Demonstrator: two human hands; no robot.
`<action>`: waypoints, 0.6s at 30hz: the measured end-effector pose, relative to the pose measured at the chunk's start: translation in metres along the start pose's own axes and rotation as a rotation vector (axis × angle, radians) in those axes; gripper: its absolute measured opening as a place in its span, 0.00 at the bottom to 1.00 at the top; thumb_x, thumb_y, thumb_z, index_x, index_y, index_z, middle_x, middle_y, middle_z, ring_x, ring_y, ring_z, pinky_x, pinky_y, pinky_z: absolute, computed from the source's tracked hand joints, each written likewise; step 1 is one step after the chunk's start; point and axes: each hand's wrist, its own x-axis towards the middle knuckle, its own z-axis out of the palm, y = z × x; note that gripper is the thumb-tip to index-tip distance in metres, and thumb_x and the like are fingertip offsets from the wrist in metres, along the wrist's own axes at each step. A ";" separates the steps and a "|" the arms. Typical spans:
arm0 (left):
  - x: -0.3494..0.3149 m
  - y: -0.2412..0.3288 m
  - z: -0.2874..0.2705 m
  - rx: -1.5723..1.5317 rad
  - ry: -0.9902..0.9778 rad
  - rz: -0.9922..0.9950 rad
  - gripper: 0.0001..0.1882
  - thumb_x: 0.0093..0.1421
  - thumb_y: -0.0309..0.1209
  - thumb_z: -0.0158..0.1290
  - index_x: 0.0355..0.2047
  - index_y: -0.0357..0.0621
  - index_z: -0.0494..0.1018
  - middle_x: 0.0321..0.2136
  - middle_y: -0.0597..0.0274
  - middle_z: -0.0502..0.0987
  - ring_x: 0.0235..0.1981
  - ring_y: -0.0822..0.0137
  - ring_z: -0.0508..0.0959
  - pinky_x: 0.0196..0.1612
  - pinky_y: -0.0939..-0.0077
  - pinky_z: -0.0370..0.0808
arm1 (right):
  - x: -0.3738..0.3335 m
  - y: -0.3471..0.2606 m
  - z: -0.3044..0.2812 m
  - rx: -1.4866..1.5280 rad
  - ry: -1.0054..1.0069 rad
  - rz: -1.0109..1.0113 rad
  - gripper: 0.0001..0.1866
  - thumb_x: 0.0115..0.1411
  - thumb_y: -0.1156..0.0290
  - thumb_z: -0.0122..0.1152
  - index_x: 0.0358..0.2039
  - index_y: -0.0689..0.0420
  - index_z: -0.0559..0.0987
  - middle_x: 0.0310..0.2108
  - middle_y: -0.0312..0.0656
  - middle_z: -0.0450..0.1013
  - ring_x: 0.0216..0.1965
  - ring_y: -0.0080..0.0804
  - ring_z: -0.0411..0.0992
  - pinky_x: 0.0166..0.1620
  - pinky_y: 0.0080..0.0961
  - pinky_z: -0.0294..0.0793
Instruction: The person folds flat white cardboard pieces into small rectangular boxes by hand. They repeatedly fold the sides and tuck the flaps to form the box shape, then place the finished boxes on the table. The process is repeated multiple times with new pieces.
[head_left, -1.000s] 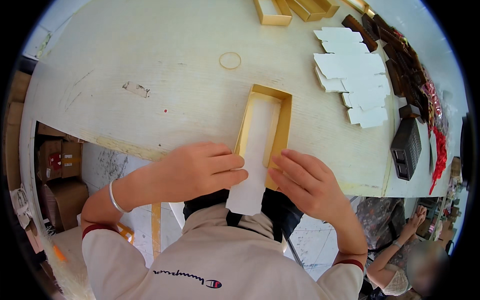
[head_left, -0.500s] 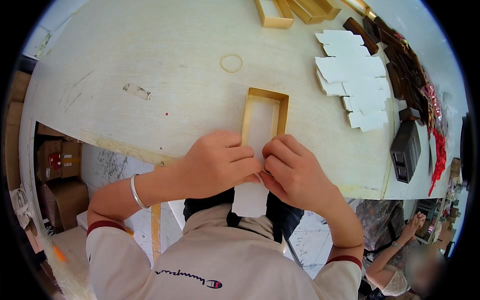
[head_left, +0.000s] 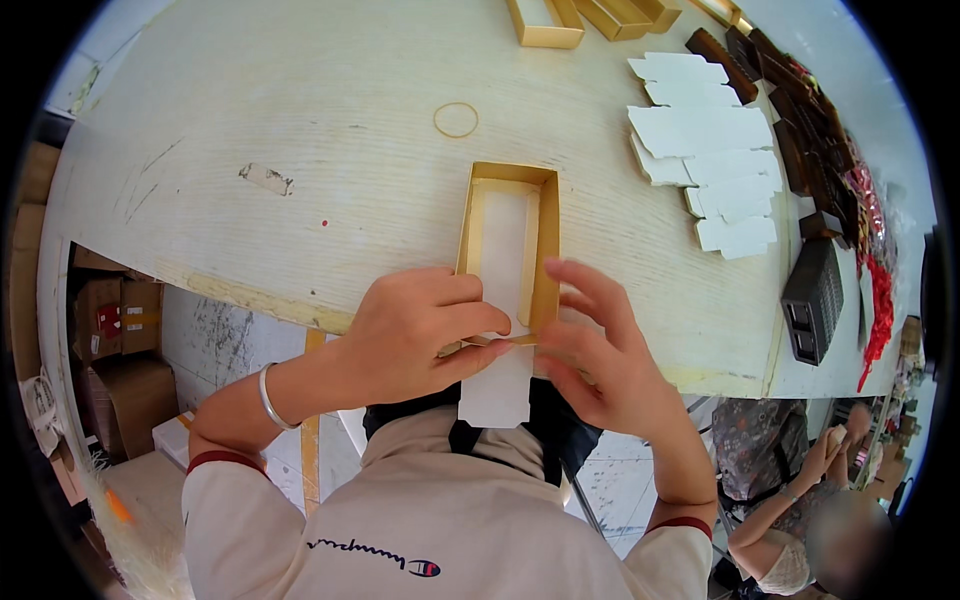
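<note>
At the far left, brown cardboard boxes [head_left: 140,318] stood beneath the pale worktop [head_left: 300,110]. The left hand [head_left: 415,325], with a silver bracelet [head_left: 268,400] at its wrist, had its thumb and fingers pinching the gold box [head_left: 508,245] at its near end, close to the left corner. Past those knuckles, farther up the worktop, lay a thin yellowish ring [head_left: 434,120], touching nothing else.

The gold box lay right in front of the person, its far part on the worktop and its near end at the edge. Its long sides and far end stood upright; a white flap [head_left: 495,395] stuck out from the near end toward the lap. The step in hand looked like forming that near end wall. The next move seemed to call for a steady pinch at the corner, then turning the flap up and over into the box.

The right hand [head_left: 600,345] was beside the right near corner, blurred, its fingers spread and bent; whether a fingertip touched the card, I could not tell. Beyond it, at the far edge of view, were other gold boxes [head_left: 548,38], then flat white card pieces [head_left: 705,140] and a dark slotted device [head_left: 812,300].
</note>
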 end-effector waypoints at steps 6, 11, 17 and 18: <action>0.001 0.001 -0.002 -0.016 -0.026 -0.008 0.07 0.47 0.26 0.64 0.27 0.45 0.78 0.19 0.66 0.69 0.18 0.64 0.69 0.21 0.70 0.65 | 0.008 -0.001 0.001 -0.174 -0.162 -0.073 0.07 0.53 0.85 0.58 0.34 0.65 0.76 0.50 0.52 0.68 0.49 0.48 0.71 0.42 0.33 0.76; 0.002 -0.002 0.002 -0.093 0.049 -0.003 0.07 0.45 0.24 0.65 0.24 0.41 0.78 0.19 0.64 0.70 0.19 0.65 0.71 0.20 0.72 0.65 | -0.017 -0.011 0.016 -0.457 0.007 -0.231 0.06 0.56 0.73 0.60 0.36 0.54 0.79 0.49 0.43 0.70 0.50 0.37 0.71 0.45 0.32 0.77; -0.001 -0.003 0.001 -0.114 0.004 -0.031 0.05 0.47 0.23 0.65 0.26 0.41 0.79 0.22 0.64 0.71 0.19 0.67 0.70 0.19 0.74 0.64 | -0.044 -0.004 0.025 -0.865 -0.060 -0.431 0.07 0.57 0.66 0.61 0.36 0.50 0.80 0.49 0.41 0.73 0.52 0.38 0.71 0.55 0.40 0.72; -0.002 -0.002 0.001 -0.114 -0.002 -0.035 0.05 0.47 0.24 0.65 0.26 0.42 0.80 0.22 0.64 0.71 0.19 0.67 0.70 0.19 0.74 0.64 | -0.041 -0.002 0.026 -0.888 0.007 -0.449 0.05 0.57 0.67 0.59 0.33 0.51 0.79 0.49 0.41 0.73 0.52 0.37 0.71 0.55 0.40 0.72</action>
